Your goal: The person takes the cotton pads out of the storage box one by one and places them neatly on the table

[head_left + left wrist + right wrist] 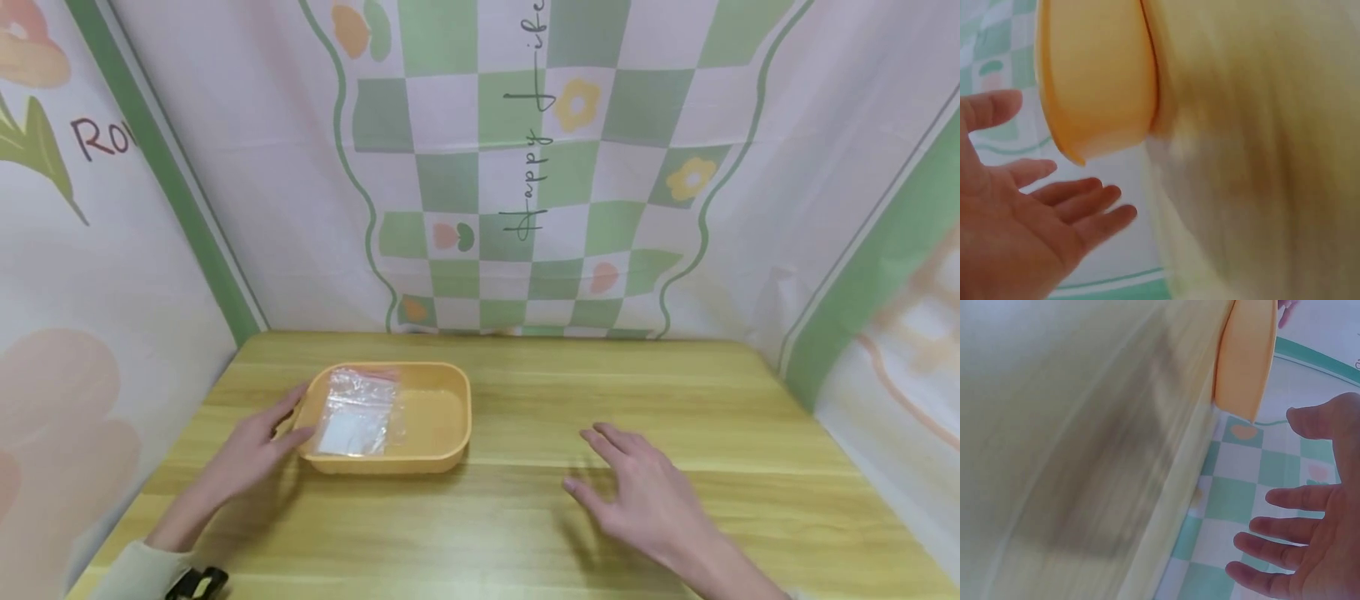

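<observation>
A yellow-orange plastic tray (433, 417) with rounded corners sits on the wooden table, left of the middle. In its left half lies a clear zip bag (360, 412) with a white content and a reddish seal strip. My left hand (251, 446) is at the tray's left end, thumb and fingers spread around that corner. The left wrist view shows this hand (1022, 231) with loosely extended fingers beside the tray's wall (1100, 69), a gap between them. Well to the right of the tray, my right hand (652, 496) hovers over the table with spread fingers, holding nothing.
The wood-grain table (517, 533) reaches back to a hanging cloth (510, 175) with green and white checks. Printed cloth also hangs at the left and right sides. A black band (197, 583) is on the left wrist, by a light sleeve (138, 575).
</observation>
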`<state>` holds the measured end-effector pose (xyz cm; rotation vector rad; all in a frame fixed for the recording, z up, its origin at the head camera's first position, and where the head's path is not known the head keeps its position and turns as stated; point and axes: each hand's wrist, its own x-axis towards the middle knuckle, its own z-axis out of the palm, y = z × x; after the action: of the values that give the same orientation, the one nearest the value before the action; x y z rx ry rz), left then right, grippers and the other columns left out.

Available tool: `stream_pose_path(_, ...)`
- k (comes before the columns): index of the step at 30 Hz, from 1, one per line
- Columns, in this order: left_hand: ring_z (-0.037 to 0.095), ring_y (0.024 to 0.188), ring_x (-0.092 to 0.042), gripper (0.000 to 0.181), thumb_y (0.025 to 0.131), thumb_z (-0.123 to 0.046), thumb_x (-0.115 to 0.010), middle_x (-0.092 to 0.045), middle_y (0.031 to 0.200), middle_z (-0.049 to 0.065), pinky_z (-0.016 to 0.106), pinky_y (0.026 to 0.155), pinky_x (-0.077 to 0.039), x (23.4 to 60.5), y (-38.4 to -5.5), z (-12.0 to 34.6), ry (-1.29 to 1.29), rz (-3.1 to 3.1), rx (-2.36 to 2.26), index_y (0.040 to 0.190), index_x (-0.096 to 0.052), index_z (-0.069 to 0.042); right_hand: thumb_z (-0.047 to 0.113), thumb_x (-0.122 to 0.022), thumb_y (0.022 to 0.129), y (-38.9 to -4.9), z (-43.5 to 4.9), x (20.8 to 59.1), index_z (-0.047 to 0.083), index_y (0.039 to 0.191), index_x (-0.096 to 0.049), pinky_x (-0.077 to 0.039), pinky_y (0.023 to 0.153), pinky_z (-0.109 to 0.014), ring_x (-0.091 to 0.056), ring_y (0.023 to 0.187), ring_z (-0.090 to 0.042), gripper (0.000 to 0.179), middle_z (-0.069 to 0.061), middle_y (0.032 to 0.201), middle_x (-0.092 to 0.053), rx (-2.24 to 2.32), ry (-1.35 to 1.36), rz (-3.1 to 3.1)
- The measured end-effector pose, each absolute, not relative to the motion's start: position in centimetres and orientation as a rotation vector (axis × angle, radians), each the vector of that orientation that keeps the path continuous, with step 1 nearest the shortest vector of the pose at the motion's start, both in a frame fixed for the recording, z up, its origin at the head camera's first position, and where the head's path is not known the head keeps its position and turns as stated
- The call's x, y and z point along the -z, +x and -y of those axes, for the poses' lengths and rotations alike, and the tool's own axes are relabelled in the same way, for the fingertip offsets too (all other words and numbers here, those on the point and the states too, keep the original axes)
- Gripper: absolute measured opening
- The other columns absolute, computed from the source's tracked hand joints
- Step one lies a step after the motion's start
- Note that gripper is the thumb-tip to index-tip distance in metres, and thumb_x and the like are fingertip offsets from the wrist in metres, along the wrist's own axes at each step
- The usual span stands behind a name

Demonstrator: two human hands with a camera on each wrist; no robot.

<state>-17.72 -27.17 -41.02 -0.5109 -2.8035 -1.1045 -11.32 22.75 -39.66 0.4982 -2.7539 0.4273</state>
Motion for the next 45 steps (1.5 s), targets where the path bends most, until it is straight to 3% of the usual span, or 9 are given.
stream_pose_path(2,0.058,0.134,-0.048,0.070,0.106,-0.019,-0.064,-0.038,0.157,0.036,0.062,0.108,-0.044,41.2,-17.9,27.6,-0.559,2.773,1.234,0.161,-0.030,0.008,0.051,-0.079,0.092,-11.0,-22.7,39.7,0.002,0.136,-0.069,-0.053,0.099,-0.066,-0.062,0.123,-0.047,0.067,-0.022,0.138,-0.065,-0.447,0.498,2.757)
stream_pose_path(7,0.055,0.142,-0.040,0.072,0.104,-0.008,-0.065,-0.030,0.163,0.034,0.029,0.109,-0.044,41.7,-18.3,28.6,-0.653,2.705,1.566,0.162,-0.027,0.008,0.047,-0.082,0.089,-10.5,-22.6,39.8,0.004,0.130,-0.072,-0.055,0.097,-0.064,-0.064,0.122,-0.042,0.060,-0.018,0.134,-0.068,-0.507,0.503,2.746)
stream_pose_path(10,0.054,0.142,-0.040,0.074,0.103,-0.007,-0.066,-0.027,0.164,0.033,0.017,0.105,-0.042,42.1,-18.3,29.0,-0.657,2.679,1.726,0.163,-0.024,0.008,0.045,-0.084,0.088,-10.2,-22.5,40.0,0.006,0.128,-0.073,-0.056,0.097,-0.062,-0.066,0.119,-0.040,0.057,-0.016,0.131,-0.069,-0.548,0.500,2.744)
stream_pose_path(18,0.048,0.140,-0.043,0.076,0.103,-0.007,-0.066,-0.024,0.164,0.035,0.018,0.103,-0.047,42.9,-18.3,29.8,-0.637,2.646,1.936,0.162,-0.021,0.010,0.045,-0.085,0.087,-9.7,-22.2,39.9,0.011,0.126,-0.074,-0.058,0.093,-0.060,-0.069,0.113,-0.038,0.053,-0.011,0.127,-0.071,-0.623,0.501,2.752)
stream_pose_path(28,0.024,0.136,-0.052,0.076,0.103,-0.005,-0.065,-0.020,0.164,0.036,0.020,0.104,-0.048,43.4,-18.5,29.9,-0.681,2.608,2.007,0.162,-0.020,0.011,0.038,-0.088,0.086,-9.6,-21.8,39.6,0.012,0.124,-0.075,-0.061,0.091,-0.051,-0.071,0.108,-0.026,0.048,-0.002,0.122,-0.073,-0.673,0.515,2.760)
stream_pose_path(37,0.050,0.140,-0.039,0.076,0.103,-0.003,-0.066,-0.016,0.165,0.035,0.021,0.104,-0.047,43.7,-19.0,29.0,-0.699,2.599,2.018,0.162,-0.020,0.011,0.033,-0.088,0.086,-10.1,-21.2,38.8,0.020,0.107,-0.078,-0.060,0.077,-0.033,-0.067,0.093,-0.012,0.026,0.012,0.108,-0.073,-0.755,0.573,2.802)
stream_pose_path(45,0.055,0.141,-0.038,0.078,0.102,-0.006,-0.067,-0.017,0.166,0.033,0.022,0.104,-0.048,43.7,-19.4,28.1,-0.688,2.608,2.036,0.162,-0.021,0.009,0.026,-0.083,0.090,-12.3,-19.1,36.8,0.016,0.105,-0.078,-0.058,0.075,-0.033,-0.065,0.087,-0.011,0.019,0.009,0.100,-0.073,-0.984,0.673,2.827)
